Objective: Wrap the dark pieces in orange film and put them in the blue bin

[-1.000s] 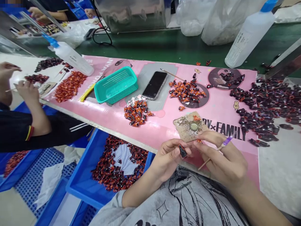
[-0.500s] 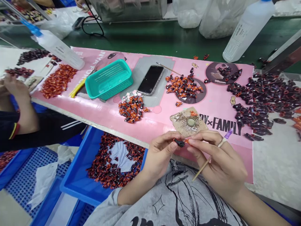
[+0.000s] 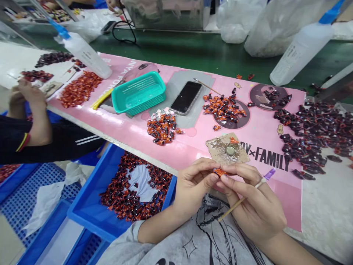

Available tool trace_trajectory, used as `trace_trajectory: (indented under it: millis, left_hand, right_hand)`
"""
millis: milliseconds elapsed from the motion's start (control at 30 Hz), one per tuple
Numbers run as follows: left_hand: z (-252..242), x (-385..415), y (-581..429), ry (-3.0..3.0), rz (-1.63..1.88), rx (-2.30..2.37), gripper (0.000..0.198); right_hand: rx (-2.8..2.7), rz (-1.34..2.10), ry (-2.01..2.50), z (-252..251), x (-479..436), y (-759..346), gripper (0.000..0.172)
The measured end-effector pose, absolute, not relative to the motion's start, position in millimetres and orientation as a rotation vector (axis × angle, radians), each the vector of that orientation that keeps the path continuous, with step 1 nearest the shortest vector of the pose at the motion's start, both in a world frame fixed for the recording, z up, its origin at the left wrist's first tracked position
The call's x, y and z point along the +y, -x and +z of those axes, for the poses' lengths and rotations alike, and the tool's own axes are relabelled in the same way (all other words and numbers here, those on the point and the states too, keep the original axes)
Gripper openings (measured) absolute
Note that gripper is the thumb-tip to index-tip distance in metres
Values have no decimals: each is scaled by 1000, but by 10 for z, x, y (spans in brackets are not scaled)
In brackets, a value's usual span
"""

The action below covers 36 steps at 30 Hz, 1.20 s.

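In front of my chest, my left hand (image 3: 193, 187) and my right hand (image 3: 255, 200) meet, fingertips pinched on a small glossy orange-and-black plastic piece (image 3: 220, 172). Both hands are closed; the fingers partly cover the piece. A thin wooden stick (image 3: 233, 209) with a purple tip (image 3: 269, 174) is also tucked between my right hand's fingers, slanting down to the left. Just beyond my fingertips lies a cardboard square (image 3: 216, 149) with a wet, shiny smear, a round metal disc (image 3: 230, 150) and an orange bit on it.
A teal basket (image 3: 139, 105), a phone (image 3: 186, 97) and piles of orange-and-black pieces (image 3: 162, 129) lie on the pink mat. Dark pieces (image 3: 300, 140) heap at right. Bottles (image 3: 300, 55) stand behind. A blue bin (image 3: 91, 209) sits below left; another person's hands (image 3: 31, 95) work at far left.
The held piece has turned: its black side faced up before, and now orange shows. My fingertips have come closer together around it. The whole view has shifted slightly.
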<state>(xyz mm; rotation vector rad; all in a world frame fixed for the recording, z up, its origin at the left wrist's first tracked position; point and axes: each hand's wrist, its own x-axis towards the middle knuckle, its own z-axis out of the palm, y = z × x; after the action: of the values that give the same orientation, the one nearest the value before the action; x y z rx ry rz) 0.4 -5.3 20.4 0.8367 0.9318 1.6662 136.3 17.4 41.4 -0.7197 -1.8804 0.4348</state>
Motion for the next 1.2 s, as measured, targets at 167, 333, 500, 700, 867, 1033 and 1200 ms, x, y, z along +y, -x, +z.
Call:
trace_trajectory:
  millis: [167, 333, 500, 700, 867, 1033, 1200]
  left_hand:
    - [196, -47, 14, -772, 1731, 925, 18]
    - [206, -62, 46, -706, 1705, 898, 15]
    - [219, -82, 98, -631, 1655, 842, 18]
    - [255, -110, 116, -640, 1619, 854, 19]
    - [282, -130, 98, -692, 1632, 892, 16]
    - [255, -129, 65, -736, 1690, 919, 18]
    - [238, -122, 28, -835, 1732, 919, 18]
  right_hand:
    - [-2029, 320, 687, 432, 225, -1341, 19]
    - [-2017, 231, 725, 455, 207, -1273, 21]
    - [-2015, 252, 742, 473, 174, -1245, 21]
    - [-2016, 284, 735, 485, 151, -1254, 24]
    - [-2003, 345, 724, 465, 125, -1276, 34]
    - [-2000, 353, 713, 478, 118, -1261, 34]
    - [-1923, 380, 742, 468, 96, -1247, 21]
